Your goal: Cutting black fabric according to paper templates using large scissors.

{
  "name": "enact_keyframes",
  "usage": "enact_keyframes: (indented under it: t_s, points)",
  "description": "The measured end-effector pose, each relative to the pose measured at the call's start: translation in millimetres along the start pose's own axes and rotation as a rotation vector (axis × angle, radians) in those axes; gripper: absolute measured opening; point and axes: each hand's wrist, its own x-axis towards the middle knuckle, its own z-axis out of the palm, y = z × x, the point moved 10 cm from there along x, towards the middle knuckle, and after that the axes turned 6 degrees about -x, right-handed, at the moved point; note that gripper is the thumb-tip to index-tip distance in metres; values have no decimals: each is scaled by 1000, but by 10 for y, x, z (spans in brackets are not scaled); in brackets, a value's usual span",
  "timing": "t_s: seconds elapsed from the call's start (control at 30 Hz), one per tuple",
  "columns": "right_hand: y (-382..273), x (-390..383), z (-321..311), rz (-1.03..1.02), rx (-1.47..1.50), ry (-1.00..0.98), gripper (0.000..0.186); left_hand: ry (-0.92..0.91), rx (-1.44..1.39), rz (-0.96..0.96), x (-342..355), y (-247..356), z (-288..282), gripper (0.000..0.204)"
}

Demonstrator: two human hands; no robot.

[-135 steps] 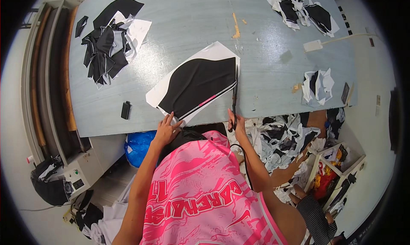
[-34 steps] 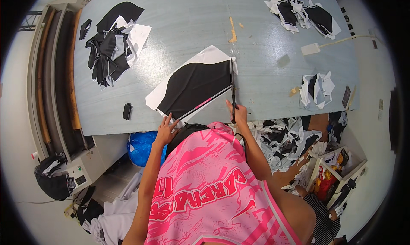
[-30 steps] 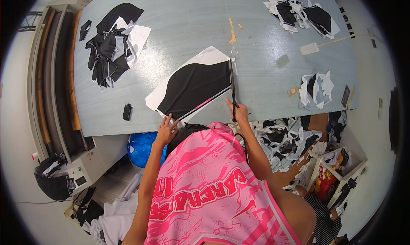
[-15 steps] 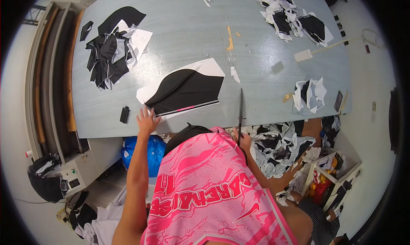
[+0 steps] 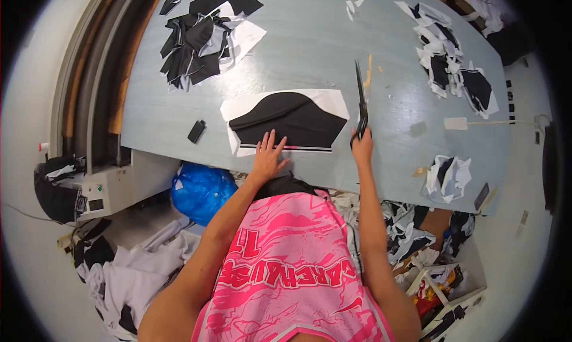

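Note:
A black fabric piece with a curved top edge and a striped lower band (image 5: 298, 124) lies on the table, with white material (image 5: 238, 107) showing around it. My left hand (image 5: 270, 155) rests on its lower edge, fingers spread flat. To the right of the fabric, my right hand (image 5: 362, 144) grips a pair of black scissors (image 5: 362, 106) by the handles. The long blades point away from me and look closed. A small black object (image 5: 196, 131) lies to the left of the fabric.
A heap of black and white cut pieces (image 5: 193, 47) lies at the far left of the table (image 5: 310, 50). White and black scraps (image 5: 438, 59) are at the far right, more scraps (image 5: 448, 178) nearer. A blue plastic bag (image 5: 202, 193) sits below the front edge. A long roller machine (image 5: 95, 73) stands left.
My right hand has raised the scissors from the table's front edge to beside the fabric. My left hand has moved rightward from the fabric's left corner onto its lower edge. The view has shifted.

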Motion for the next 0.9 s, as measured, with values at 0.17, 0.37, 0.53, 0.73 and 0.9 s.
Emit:
enact_keyframes:
  t_s: [0.17, 0.37, 0.53, 0.73, 0.9]
  points:
    - [-122, 389, 406, -57, -262, -125, 33, 48, 83, -236, -286, -798, -284, 85]
    - [205, -797, 148, -291, -307, -74, 60, 37, 10, -370, -751, -1621, -229, 84]
    - [884, -2091, -12, 61, -200, -477, 63, -10, 157, -386, -1626, -1606, -151, 82]
    - [3143, -3227, 50, 859, 495, -158, 41, 269, 40, -651, -2056, -1618, -493, 74]
    - [1561, -3003, -465, 323, -95, -63, 31, 357, -42, -326, -420, -1629, -690, 65]
